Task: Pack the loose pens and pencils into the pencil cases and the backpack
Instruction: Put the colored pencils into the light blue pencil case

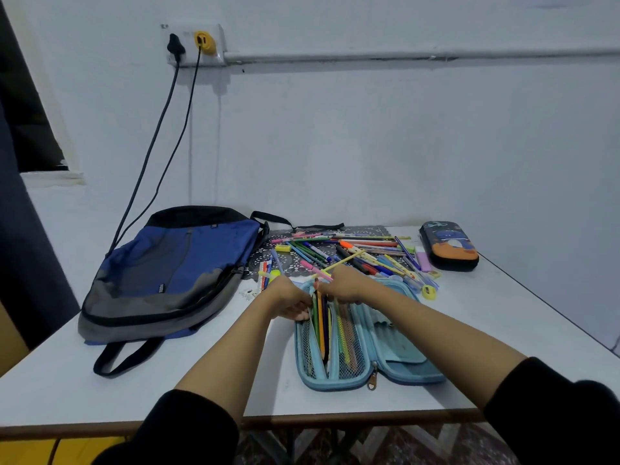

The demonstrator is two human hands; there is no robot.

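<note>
A light blue pencil case (pixel 396 344) lies open on the white table (pixel 167 391), with several pencils tucked in its left mesh pockets. My left hand (pixel 288 298) grips the case's left edge near the top. My right hand (pixel 342 281) pinches a yellow pencil (pixel 345 260) that slants up to the right, its lower end at the case's top. Beyond the case lies a pile of loose pens and pencils (pixel 352 253). A blue and grey backpack (pixel 174 273) lies flat at the left. A dark pencil case (pixel 449 245) with an orange picture sits shut at the far right.
A dark lace mat (pixel 268 243) lies under the loose pens. Yellow sharpeners (pixel 428 292) and a purple eraser (pixel 423 259) lie right of the pile. Two cables hang from a wall socket (pixel 198 45) behind the backpack. The table's right edge runs diagonally past the dark case.
</note>
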